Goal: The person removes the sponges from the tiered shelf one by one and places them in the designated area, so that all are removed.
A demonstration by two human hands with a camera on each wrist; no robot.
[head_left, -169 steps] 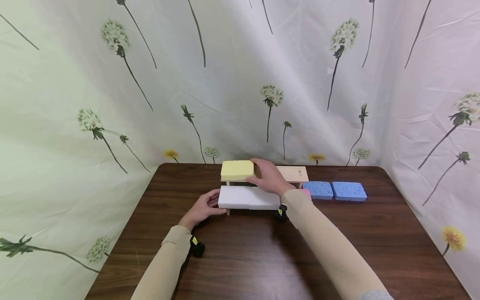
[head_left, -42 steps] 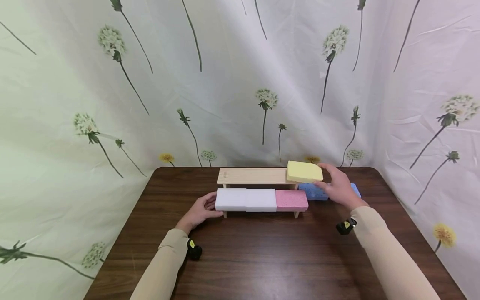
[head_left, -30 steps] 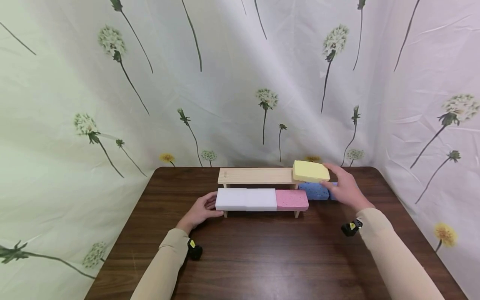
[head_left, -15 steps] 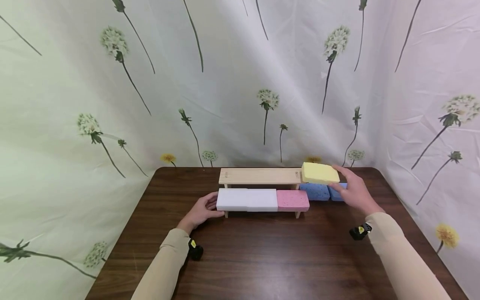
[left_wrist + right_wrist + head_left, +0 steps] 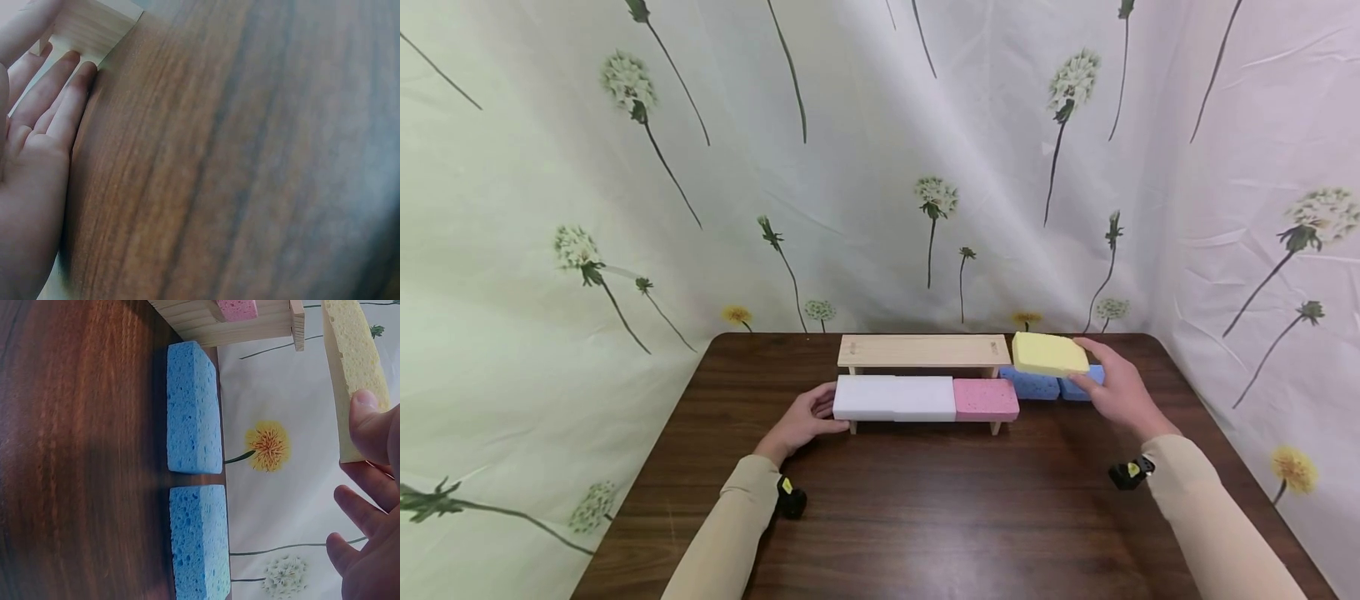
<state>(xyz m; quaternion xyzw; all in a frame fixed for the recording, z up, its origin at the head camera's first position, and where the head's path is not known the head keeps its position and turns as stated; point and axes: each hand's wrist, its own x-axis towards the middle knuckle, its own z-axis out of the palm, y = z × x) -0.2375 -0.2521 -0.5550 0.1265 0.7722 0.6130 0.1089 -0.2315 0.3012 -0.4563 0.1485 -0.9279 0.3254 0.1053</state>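
My right hand (image 5: 1116,390) pinches a yellow sponge (image 5: 1049,354) by its right end, thumb in front. The sponge is held in the air just past the right end of the back wooden shelf (image 5: 923,351). Seen from the right wrist, the thumb presses one face of it while the lower fingers stay spread. My left hand (image 5: 799,422) rests at the left end of the front wooden shelf, thumb at the front corner. Its fingers (image 5: 53,94) reach almost straight toward the wood. Two white blocks (image 5: 895,398) and a pink sponge (image 5: 986,400) lie in a row on that shelf.
Two blue sponges (image 5: 192,407) stand on the dark wooden table (image 5: 925,517), right of the shelves and below the yellow sponge. In the head view the yellow sponge and right hand partly cover them. A flower-printed curtain (image 5: 865,167) hangs behind the table.
My right hand has carried the yellow sponge rightward from the back shelf's left end to beyond its right end, lowering it slightly at the last. The left hand has stayed at the front shelf.
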